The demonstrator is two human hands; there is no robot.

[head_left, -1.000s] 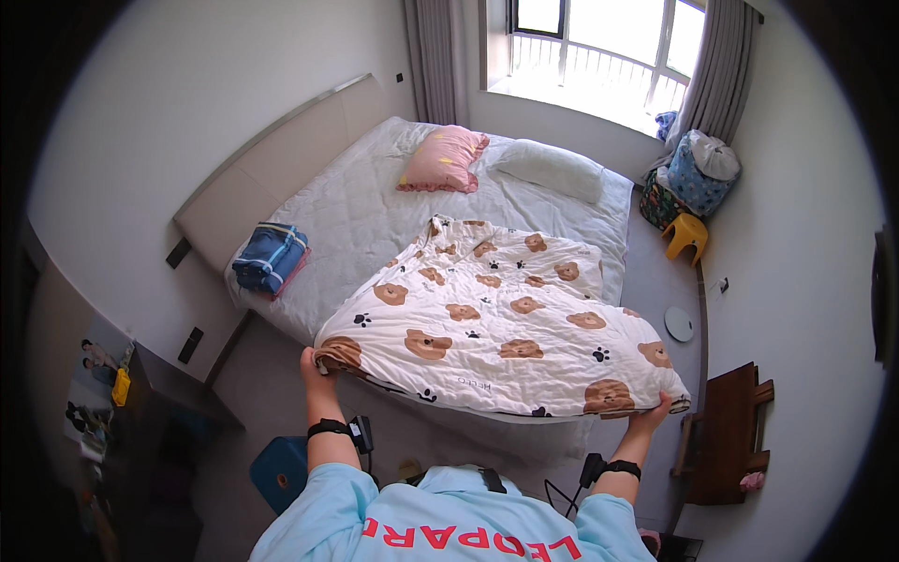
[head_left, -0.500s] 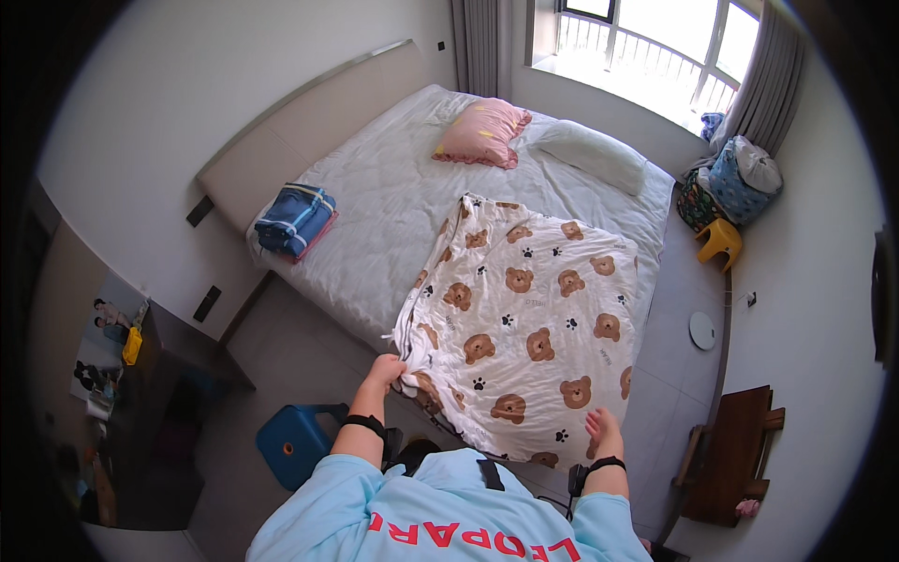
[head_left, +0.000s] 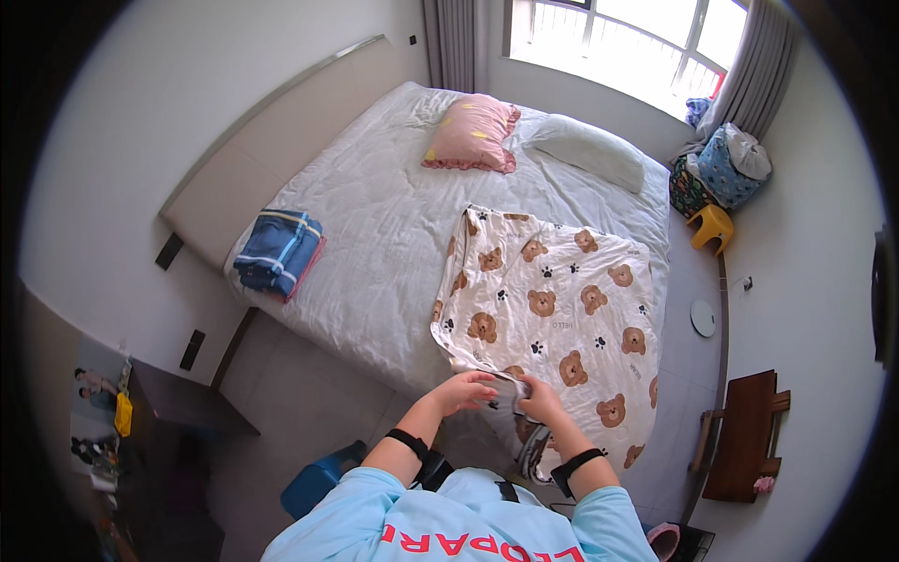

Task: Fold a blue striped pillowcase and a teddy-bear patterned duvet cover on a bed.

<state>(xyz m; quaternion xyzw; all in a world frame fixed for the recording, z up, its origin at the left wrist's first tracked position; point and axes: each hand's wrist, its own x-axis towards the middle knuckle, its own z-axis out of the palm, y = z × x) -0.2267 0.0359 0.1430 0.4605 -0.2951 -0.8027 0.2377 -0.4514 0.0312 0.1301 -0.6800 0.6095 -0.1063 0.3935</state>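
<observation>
While gripping near corners of quilt point(head_left: 552, 309) at bed point(head_left: 375, 234) foot, left hand point(head_left: 465, 390) and right hand point(head_left: 541, 401) almost touching, fingers clenched on fabric; long axis running away toward pillows.

Head view, high above bed point(head_left: 375, 225)
</observation>
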